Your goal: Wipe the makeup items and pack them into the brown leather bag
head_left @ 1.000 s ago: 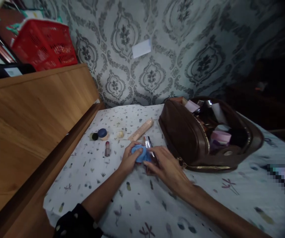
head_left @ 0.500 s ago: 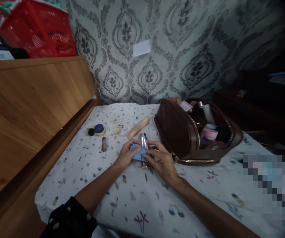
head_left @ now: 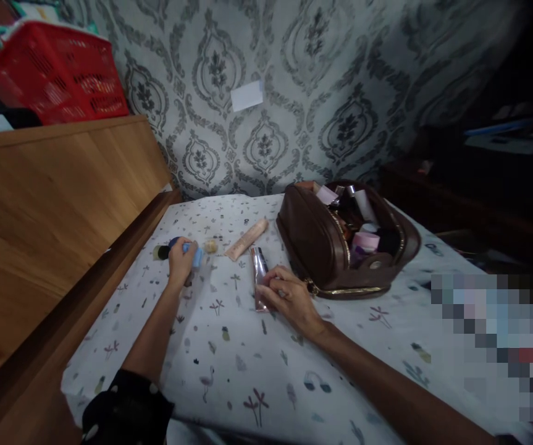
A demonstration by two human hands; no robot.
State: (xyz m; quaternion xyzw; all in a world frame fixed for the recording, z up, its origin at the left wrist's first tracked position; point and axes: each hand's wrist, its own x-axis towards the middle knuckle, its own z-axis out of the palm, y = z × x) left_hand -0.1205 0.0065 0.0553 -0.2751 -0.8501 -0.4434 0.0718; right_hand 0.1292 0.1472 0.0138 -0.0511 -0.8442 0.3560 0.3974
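My left hand (head_left: 181,262) is closed around a small light-blue flat item (head_left: 195,254) of a kind I cannot make out. It is over the left part of the cloth, beside a dark blue-lidded jar (head_left: 173,241) that it partly covers. My right hand (head_left: 291,298) has curled fingers on a shiny pinkish squeeze tube (head_left: 259,262), hiding part of its lower half. A beige tube (head_left: 247,239) lies slanted just behind. Close to the left hand are a small jar with yellowish contents (head_left: 210,246) and a greenish jar with a black lid (head_left: 160,252).
An unzipped brown leather cosmetic bag (head_left: 312,238) full of containers stands on the right of the patterned cloth (head_left: 229,383). A wooden panel (head_left: 62,204) borders the left side, with a red basket (head_left: 57,71) on top. Behind rises a wallpapered wall (head_left: 266,142).
My left hand has moved left with the light-blue item, away from my right hand, to the small jars. My right hand has stayed at the shiny tube. The view has shifted slightly right.
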